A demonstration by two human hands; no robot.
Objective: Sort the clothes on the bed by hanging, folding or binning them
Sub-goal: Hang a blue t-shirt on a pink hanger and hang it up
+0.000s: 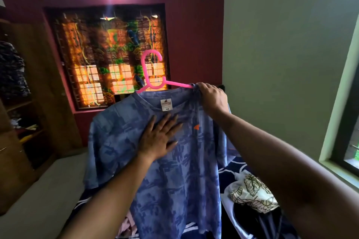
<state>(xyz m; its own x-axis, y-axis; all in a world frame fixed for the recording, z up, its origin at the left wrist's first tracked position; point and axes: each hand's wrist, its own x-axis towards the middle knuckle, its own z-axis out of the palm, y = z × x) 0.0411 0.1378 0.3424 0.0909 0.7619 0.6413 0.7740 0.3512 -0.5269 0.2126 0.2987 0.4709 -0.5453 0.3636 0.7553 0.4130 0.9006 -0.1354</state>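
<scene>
**Shirt may slip off**

Above the bed (233, 167) we hold the blue T-shirt (165, 180) on the pink hanger (153, 75). Our left hand (159, 137) lies flat on its chest, and our right hand (210, 97) pinches the bunched right shoulder. If we let go now, it may slide off.

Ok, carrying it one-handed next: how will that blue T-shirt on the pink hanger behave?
Likely floppy: the blue T-shirt drapes in soft folds. Probably light: the right hand pinches it aloft. It may slip, as one arm of the pink hanger lies bare.
</scene>
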